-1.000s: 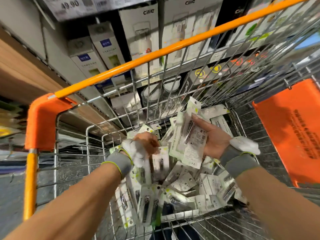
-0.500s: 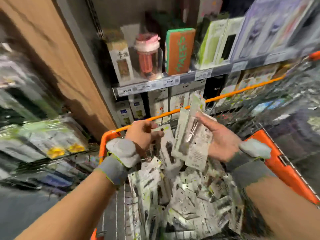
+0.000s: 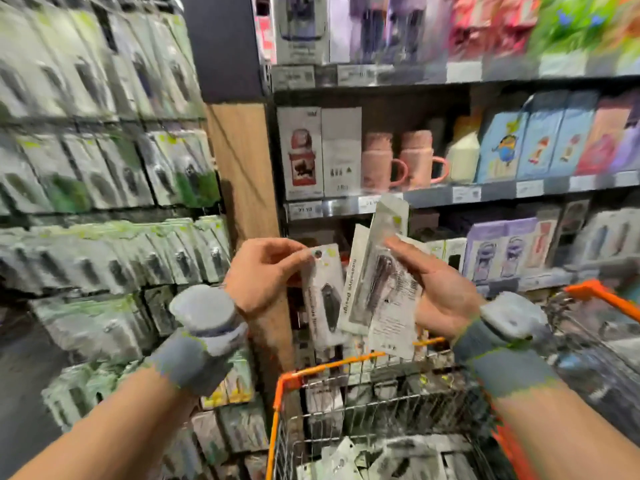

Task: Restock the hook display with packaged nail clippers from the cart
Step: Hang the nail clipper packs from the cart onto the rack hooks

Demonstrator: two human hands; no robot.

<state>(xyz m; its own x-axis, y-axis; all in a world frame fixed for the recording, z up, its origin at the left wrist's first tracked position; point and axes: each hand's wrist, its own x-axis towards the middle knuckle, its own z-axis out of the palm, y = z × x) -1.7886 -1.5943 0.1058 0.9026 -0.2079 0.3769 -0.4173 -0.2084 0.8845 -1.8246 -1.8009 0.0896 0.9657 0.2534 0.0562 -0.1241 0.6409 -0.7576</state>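
Both hands [image 3: 263,271] [image 3: 440,289] have lifted packs [image 3: 377,289] above cart [image 3: 332,367]; display [image 3: 104,168] appeared.

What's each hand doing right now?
Left hand: pinching one nail clipper pack.
Right hand: holding a stack of nail clipper packs.

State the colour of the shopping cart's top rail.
Orange, seen in the head view on the cart rail.

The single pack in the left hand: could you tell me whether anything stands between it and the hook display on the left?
Nothing visible does. The left hand pinches the single pack by its top above the cart, and the hook display hangs to the left with open air between. The right hand holds the other packs aside.
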